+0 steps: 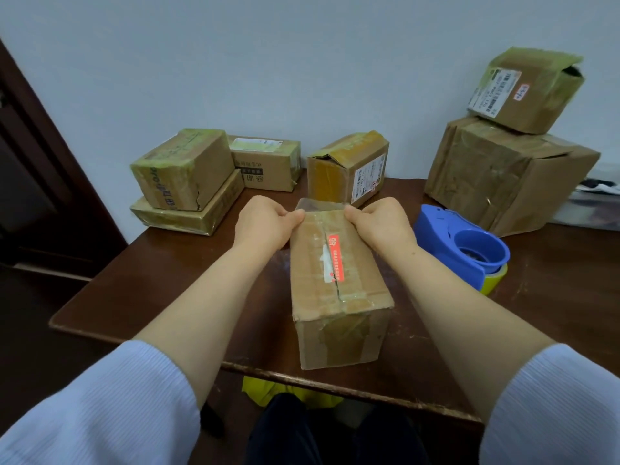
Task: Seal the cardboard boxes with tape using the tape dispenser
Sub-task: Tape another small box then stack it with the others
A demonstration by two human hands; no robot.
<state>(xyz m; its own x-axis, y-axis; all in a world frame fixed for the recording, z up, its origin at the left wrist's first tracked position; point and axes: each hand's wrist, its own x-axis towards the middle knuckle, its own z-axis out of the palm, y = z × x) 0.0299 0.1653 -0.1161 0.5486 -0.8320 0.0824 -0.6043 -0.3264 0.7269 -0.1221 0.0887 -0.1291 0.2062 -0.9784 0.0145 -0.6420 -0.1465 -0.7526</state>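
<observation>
Head view, sole view supplied.

Location: the box in hand (335, 297) lies at the centre of the table (151, 273), long axis running from 6 to 12 o'clock. The tape dispenser (446, 239) sits on the table at 3 o'clock of it, just beside it and not held, with a yellow-green tape roll (496, 280) showing beneath its blue body.

Hands: the left hand (265, 224) and right hand (382, 224) are at the box's 12 o'clock end. Each pinches one side of a clear tape strip (320, 207), which is held taut across that far edge.

Progress, as judged: the strip is cut but not yet pressed down, so this box is mid-seal. The centre seam shows a dark gap towards 6 o'clock, so it probably needs a further run. A box at 12 o'clock (349, 169) has a gaping corner. A small box at 2 o'clock (526, 88), sitting on a large box (503, 176), shows a lifted flap. Both appear outstanding. Whether the stacked boxes at 10 o'clock (183, 169) are sealed cannot be told.

Condition: the box in hand is worn brown cardboard, creased, with glossy patches of old tape, a red label and a torn white one along the seam.
</observation>
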